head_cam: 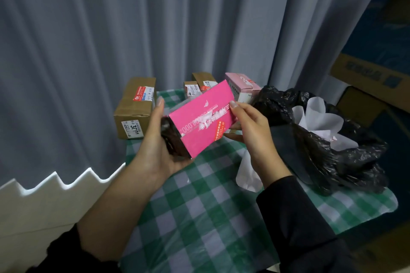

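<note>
Grey curtain [88,29] backs a green-checked tablecloth [199,206]. A brown carton [133,113] stands at centre left. The left hand [155,144] cups the lower end of the pink box [204,122], held above the cloth at frame centre. The right hand [250,126] pinches its right edge. A black bag [321,139] lies at right.

The pink box [199,122] bears "000,000" in white. A label on the brown carton [133,106] reads roughly "3C01".

free: checked tablecloth [199,217] near edge | blocked: brown parcel [135,108] left, black bag [321,139] right, small boxes [199,86] behind
</note>
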